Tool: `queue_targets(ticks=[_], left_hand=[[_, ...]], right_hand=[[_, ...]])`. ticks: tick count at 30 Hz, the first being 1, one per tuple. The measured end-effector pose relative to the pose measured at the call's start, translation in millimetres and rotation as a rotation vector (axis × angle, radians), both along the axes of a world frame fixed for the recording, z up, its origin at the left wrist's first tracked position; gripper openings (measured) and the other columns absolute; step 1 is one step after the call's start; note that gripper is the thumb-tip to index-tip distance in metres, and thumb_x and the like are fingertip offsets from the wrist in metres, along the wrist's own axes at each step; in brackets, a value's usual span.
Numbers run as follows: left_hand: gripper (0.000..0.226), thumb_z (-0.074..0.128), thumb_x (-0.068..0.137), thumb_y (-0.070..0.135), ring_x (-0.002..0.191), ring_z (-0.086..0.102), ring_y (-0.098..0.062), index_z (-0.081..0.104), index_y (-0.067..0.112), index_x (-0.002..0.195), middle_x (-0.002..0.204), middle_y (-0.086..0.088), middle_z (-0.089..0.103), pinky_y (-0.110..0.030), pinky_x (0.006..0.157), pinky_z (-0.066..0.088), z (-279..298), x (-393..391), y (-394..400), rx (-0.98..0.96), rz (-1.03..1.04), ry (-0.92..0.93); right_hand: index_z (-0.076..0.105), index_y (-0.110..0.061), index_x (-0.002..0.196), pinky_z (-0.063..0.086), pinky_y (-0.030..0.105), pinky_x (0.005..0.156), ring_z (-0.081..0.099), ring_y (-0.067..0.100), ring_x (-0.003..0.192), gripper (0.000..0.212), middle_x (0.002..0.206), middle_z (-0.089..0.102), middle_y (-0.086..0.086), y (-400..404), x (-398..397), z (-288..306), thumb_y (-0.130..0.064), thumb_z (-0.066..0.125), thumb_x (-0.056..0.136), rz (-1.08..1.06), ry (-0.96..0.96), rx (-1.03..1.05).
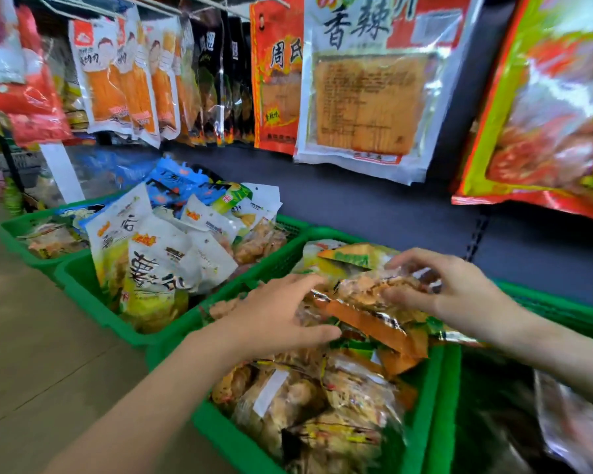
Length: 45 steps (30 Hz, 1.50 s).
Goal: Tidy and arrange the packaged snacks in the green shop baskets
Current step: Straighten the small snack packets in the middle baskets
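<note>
Fingers around orange snack packet

green baskets: moulded plastic, walls a fine lattice, rims smooth with a dull sheen.
packets in the nearest basket: clear crinkled plastic film, very glossy, catching the light.
orange-edged packet: shiny film with a foil-like glint along the seam.
white packets: smooth printed plastic, softer sheen.
hanging packets: slick glossy film, clear windows.
shelf panel: dark, matt, smooth.
floor: smooth tiles, faint shine.
</note>
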<state>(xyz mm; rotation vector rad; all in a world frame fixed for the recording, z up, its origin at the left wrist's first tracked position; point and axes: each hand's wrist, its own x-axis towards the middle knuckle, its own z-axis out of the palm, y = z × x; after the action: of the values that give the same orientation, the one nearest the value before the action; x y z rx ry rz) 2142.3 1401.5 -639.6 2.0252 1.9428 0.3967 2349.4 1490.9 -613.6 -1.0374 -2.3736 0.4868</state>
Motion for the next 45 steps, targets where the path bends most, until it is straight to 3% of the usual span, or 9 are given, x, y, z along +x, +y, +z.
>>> queue_targets(ticks=[5,11,18,20,24,27,35,40,45], left_hand=[[0.084,0.053,0.079,0.065,0.144,0.009,-0.022,0.016,0.035,0.147,0.157,0.005,0.010,-0.042,0.117,0.016,-14,17,10,-0.286,-0.012,0.187],[0.078,0.069,0.070,0.058,0.131,0.033,-0.018,0.033,0.036,0.136,0.143,0.007,0.036,-0.041,0.108,0.034,-5,14,11,-0.423,-0.068,0.291],[0.070,0.063,0.080,0.050,0.130,0.037,-0.005,0.031,0.035,0.140,0.146,0.013,0.035,-0.022,0.104,0.032,10,21,5,-0.201,-0.044,-0.087],[0.070,0.057,0.078,0.058,0.135,0.032,-0.005,0.029,0.041,0.140,0.147,0.016,0.032,-0.028,0.110,0.031,13,36,4,-0.174,-0.076,-0.204],[0.068,0.047,0.079,0.071,0.140,0.026,-0.019,0.033,0.043,0.139,0.149,0.012,0.034,-0.050,0.117,0.012,-1,64,13,-0.393,-0.140,0.252],[0.078,0.041,0.078,0.075,0.143,0.017,-0.029,0.027,0.038,0.145,0.153,0.004,0.028,-0.060,0.113,-0.001,1,69,16,-0.523,-0.129,0.453],[0.069,0.041,0.079,0.074,0.139,0.027,-0.025,0.047,0.029,0.131,0.141,0.003,0.045,-0.060,0.114,0.003,-1,62,12,-0.580,-0.205,0.412],[0.067,0.031,0.076,0.073,0.083,0.059,-0.018,0.067,0.024,0.105,0.085,-0.003,0.063,-0.026,0.077,0.046,3,49,27,-0.468,-0.197,0.132],[0.035,0.053,0.092,0.037,0.124,0.045,-0.015,0.056,0.031,0.126,0.133,0.006,0.051,-0.028,0.101,0.037,-5,36,44,0.056,-0.136,0.245]], right_hand=[[0.047,-0.034,0.126,0.043,0.027,0.090,0.048,0.018,0.110,0.044,0.122,0.047,-0.002,-23,13,-45,-0.048,0.055,0.086,0.178,-0.401,0.440],[0.042,-0.028,0.132,0.044,0.016,0.084,0.054,0.009,0.098,0.052,0.121,0.052,-0.003,-35,20,-39,-0.046,0.058,0.086,0.363,-0.376,-0.116],[0.037,-0.037,0.134,0.036,0.032,0.106,0.041,0.011,0.124,0.055,0.133,0.036,-0.010,-20,36,-35,-0.057,0.050,0.084,0.185,-0.187,0.107],[0.022,-0.049,0.138,0.030,0.040,0.111,0.030,0.020,0.131,0.067,0.144,0.023,-0.008,-4,45,-37,-0.049,0.060,0.082,0.148,-0.366,0.056],[-0.005,-0.051,0.141,0.019,0.055,0.112,0.005,0.034,0.140,0.104,0.155,-0.010,-0.002,11,25,-49,-0.044,0.072,0.072,0.068,-0.697,0.035],[-0.014,-0.040,0.144,0.029,0.057,0.106,0.016,0.041,0.137,0.110,0.156,-0.011,0.008,26,1,-56,-0.040,0.071,0.075,0.030,-0.846,0.260],[0.019,-0.030,0.143,0.045,0.045,0.087,0.037,0.035,0.127,0.060,0.138,0.033,0.013,80,-40,-23,-0.030,0.053,0.093,-0.090,-0.730,0.522],[0.009,-0.029,0.147,0.040,0.041,0.101,0.038,0.031,0.129,0.095,0.142,0.033,0.011,81,-53,-44,-0.041,0.071,0.076,0.156,-0.636,0.106],[0.055,-0.017,0.118,0.039,0.031,0.092,0.052,0.024,0.113,0.034,0.119,0.054,0.005,66,10,-24,-0.027,0.060,0.085,0.049,-0.344,0.232]])
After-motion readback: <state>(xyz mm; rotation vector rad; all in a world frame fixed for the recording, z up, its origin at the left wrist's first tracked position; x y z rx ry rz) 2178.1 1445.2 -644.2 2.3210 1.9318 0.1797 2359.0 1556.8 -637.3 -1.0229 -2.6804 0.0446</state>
